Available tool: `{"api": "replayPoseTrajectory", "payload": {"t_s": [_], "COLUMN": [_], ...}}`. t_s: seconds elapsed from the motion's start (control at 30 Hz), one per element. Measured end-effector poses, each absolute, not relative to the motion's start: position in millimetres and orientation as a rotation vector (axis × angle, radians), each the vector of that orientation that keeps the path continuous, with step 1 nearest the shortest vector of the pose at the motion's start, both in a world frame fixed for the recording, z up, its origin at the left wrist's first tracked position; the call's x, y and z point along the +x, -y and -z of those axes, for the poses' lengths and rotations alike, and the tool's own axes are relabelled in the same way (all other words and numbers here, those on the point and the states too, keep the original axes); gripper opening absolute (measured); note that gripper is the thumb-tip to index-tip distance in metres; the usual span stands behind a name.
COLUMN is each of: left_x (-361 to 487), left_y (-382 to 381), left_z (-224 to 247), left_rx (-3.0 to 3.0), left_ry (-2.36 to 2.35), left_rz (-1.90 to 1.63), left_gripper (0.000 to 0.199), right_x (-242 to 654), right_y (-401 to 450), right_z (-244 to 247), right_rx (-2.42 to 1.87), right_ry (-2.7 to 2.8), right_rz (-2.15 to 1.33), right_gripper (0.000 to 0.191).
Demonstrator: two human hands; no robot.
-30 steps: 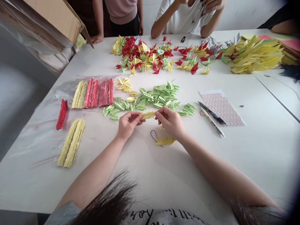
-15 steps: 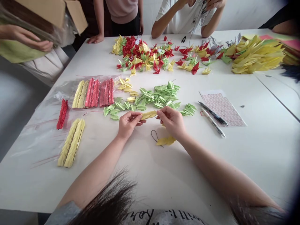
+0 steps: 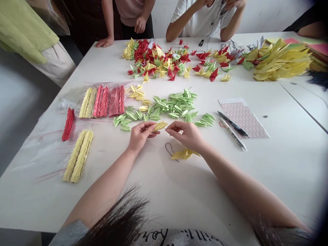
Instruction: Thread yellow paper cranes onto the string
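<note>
Along the left side of the white desk (image 3: 33, 205), a person in a green top (image 3: 23, 30) is standing at the corner, and a co-worker's hand (image 3: 104, 42) is resting on the far edge. A clear plastic bag (image 3: 43, 153) is lying flat on the desk, carrying a red strand of paper cranes (image 3: 68, 124) and two yellow strands (image 3: 78, 156). Just above it, a second clear bag (image 3: 74, 97) is holding packed yellow and red strands (image 3: 101, 101).

Toward the middle, loose green paper cranes (image 3: 176, 106) are spreading across the desk, just above the hands. The left hand (image 3: 140, 136) is closing narrowly, its thumb and fingers pinching a yellow paper crane (image 3: 160, 126) above the desk, in front of the green cranes. The right hand (image 3: 186, 134) is reaching in from the other side, its fingertips (image 3: 167, 130) narrowly set just beside the crane's tail; whether they are gripping anything fine, I cannot tell. Below that hand, a black cord loop (image 3: 169, 150) and a yellow crane strand (image 3: 183, 154) are lying on the desk.

Farther back, a mixed heap of red, yellow and green cranes (image 3: 156, 58) is spreading along the far side. On the right, a sheet of red-outlined labels (image 3: 243, 119) is lying beside a black pen (image 3: 233, 123) and a white pen (image 3: 233, 135), while a large yellow pile of cranes (image 3: 279, 59) is filling the far corner.
</note>
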State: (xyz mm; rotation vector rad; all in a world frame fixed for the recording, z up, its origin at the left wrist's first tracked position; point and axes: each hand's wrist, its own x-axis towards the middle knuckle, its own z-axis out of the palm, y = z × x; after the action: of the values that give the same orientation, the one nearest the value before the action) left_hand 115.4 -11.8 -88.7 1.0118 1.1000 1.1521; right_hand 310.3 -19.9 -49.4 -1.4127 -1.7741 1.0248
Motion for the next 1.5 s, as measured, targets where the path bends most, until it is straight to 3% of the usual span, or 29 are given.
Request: {"api": "replayPoseTrajectory", "payload": {"t_s": [0.27, 0.77, 0.9, 1.07, 1.5], "left_x": [113.3, 117.3, 117.1, 116.9, 113.9], "left_y": [10.1, 11.9, 11.0, 10.8, 14.2], "left_z": [92.4, 88.1, 88.1, 89.0, 80.4], "left_rx": [1.001, 1.090, 1.114, 1.121, 1.113], "left_ry": [-1.097, -1.080, -1.055, -1.039, -1.052], "left_rz": [-1.169, -1.208, -1.234, -1.218, -0.914], "left_gripper": [0.039, 0.039, 0.039, 0.042, 0.048], "right_x": [316.1, 317.2, 317.9, 313.2, 308.6], "right_y": [16.9, 15.1, 15.7, 16.7, 17.4], "right_z": [41.2, 45.7, 46.7, 51.2, 58.9], "right_rx": [-1.442, -1.465, -1.431, -1.379, -1.347], "right_ry": [1.629, 1.499, 1.485, 1.649, 1.704], "right_rz": [-0.862, -0.911, -1.032, -1.047, -0.965], "right_gripper": [0.006, 0.004, 0.008, 0.028, 0.020]}}
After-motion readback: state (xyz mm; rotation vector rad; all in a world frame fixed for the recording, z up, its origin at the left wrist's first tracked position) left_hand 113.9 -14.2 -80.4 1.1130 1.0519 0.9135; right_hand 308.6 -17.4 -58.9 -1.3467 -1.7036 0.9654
